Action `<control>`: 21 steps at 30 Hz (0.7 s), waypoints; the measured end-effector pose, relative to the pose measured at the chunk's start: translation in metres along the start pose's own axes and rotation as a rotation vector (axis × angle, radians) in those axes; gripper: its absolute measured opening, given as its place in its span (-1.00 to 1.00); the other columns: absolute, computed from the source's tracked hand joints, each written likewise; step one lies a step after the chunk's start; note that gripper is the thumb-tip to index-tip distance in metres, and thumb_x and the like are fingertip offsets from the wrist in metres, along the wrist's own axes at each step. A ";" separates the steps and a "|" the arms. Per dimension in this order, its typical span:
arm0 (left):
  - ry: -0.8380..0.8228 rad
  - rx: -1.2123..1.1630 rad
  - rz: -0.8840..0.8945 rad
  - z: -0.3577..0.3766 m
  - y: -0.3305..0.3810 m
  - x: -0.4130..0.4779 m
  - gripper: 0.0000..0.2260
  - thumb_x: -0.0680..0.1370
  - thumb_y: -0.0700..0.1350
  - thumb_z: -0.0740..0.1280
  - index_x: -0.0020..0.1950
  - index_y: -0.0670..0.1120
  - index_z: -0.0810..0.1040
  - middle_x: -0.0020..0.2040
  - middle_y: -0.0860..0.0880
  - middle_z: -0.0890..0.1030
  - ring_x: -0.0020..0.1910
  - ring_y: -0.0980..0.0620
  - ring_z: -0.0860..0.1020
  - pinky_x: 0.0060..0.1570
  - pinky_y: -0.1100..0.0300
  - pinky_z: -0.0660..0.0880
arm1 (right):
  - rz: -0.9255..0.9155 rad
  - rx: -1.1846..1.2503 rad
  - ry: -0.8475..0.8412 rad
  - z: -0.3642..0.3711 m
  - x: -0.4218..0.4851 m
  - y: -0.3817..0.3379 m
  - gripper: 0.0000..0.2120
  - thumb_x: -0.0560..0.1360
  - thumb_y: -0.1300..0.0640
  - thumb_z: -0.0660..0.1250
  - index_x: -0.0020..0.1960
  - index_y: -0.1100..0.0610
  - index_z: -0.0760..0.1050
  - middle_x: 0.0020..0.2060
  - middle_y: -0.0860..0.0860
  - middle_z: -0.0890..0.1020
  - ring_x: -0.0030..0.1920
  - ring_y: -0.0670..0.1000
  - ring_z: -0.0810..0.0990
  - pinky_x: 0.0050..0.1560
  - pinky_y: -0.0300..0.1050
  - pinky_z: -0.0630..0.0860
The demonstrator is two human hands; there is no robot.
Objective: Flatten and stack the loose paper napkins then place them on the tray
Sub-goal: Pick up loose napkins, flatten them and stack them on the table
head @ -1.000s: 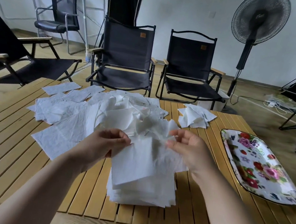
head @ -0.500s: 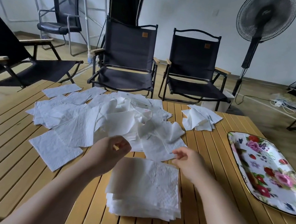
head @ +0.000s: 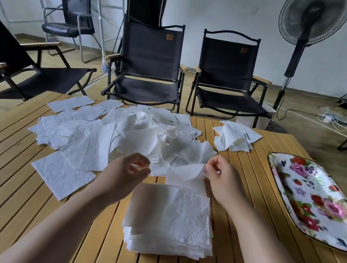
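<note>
- Head view: one right hand (head: 223,178) pinches one napkin (head: 185,175) above one stack (head: 168,220) at the table's (head: 13,200) near edge.
- One left hand (head: 126,171) curled; grip unclear.
- One tray (head: 318,200) at the right edge.
- Loose heap (head: 137,140) mid-table.

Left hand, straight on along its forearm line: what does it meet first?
Likely the loose napkin heap just beyond the left hand; the napkin the right hand pinches lies to its right, probably off that line. Depth is unclear.

A squared stack of flat white napkins (head: 168,220) lies near centre. Beyond it, crumpled loose napkins (head: 108,137) sprawl far and left; a smaller heap (head: 235,137) lies far right. The floral tray (head: 318,200) rests flat at right.
</note>
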State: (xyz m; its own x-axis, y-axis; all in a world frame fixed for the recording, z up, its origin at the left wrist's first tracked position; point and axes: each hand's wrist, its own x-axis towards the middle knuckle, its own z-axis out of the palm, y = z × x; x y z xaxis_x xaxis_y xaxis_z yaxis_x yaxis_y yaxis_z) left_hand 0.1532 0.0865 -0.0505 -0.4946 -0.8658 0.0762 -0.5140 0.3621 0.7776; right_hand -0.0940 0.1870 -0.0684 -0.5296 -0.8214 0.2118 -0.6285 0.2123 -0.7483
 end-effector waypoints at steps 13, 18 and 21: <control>-0.054 -0.220 0.171 0.003 0.028 -0.019 -0.26 0.34 0.22 0.50 0.49 0.24 0.33 0.35 0.31 0.46 0.40 0.29 0.36 0.35 0.05 0.43 | -0.279 0.414 -0.111 -0.052 -0.059 -0.094 -0.82 0.52 0.16 0.47 0.03 -0.09 0.59 -0.08 -0.13 0.65 0.01 -0.08 0.64 0.03 -0.21 0.59; -0.176 -0.608 0.117 -0.005 0.050 -0.029 -0.86 0.51 -0.07 0.48 -0.05 -0.14 0.67 -0.06 -0.09 0.71 -0.01 0.00 0.64 0.17 0.02 0.51 | -0.001 0.716 -0.049 -0.051 -0.056 -0.093 -0.80 0.42 0.11 0.53 0.02 -0.02 0.62 -0.04 0.02 0.71 0.03 0.10 0.68 0.06 0.07 0.59; -0.189 -0.750 0.021 -0.008 0.056 -0.035 -0.84 0.56 -0.12 0.37 -0.17 -0.16 0.64 -0.17 -0.14 0.67 -0.15 -0.05 0.61 -0.01 0.09 0.56 | 0.278 0.821 -0.107 -0.048 -0.052 -0.084 -0.75 0.52 -0.05 0.43 0.15 0.02 0.61 0.02 0.10 0.72 0.07 0.18 0.69 0.06 0.13 0.59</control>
State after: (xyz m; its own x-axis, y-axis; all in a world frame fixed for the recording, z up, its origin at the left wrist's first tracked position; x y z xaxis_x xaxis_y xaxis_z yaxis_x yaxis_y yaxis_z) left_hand 0.1473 0.1347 -0.0050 -0.6446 -0.7634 0.0398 0.0755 -0.0118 0.9971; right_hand -0.0408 0.2374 0.0141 -0.5203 -0.8506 -0.0753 0.1465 -0.0021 -0.9892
